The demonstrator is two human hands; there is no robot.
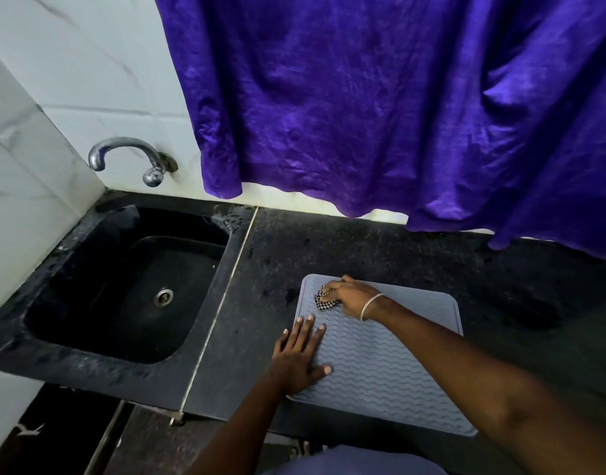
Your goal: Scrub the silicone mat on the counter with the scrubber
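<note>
A grey silicone mat (380,365) with wavy ridges lies flat on the dark counter (397,255), near its front edge. My left hand (299,358) lies flat with straight fingers on the mat's left edge, pressing it down. My right hand (353,298) grips a black-and-white checkered scrubber (325,301) and holds it against the mat's far left corner. A bracelet circles my right wrist. Most of the scrubber is hidden under my fingers.
A black sink (123,289) with a metal drain sits to the left, under a chrome tap (130,159) on the white tiled wall. A purple cloth (380,108) hangs over the back of the counter. Wet patches mark the counter beside the mat.
</note>
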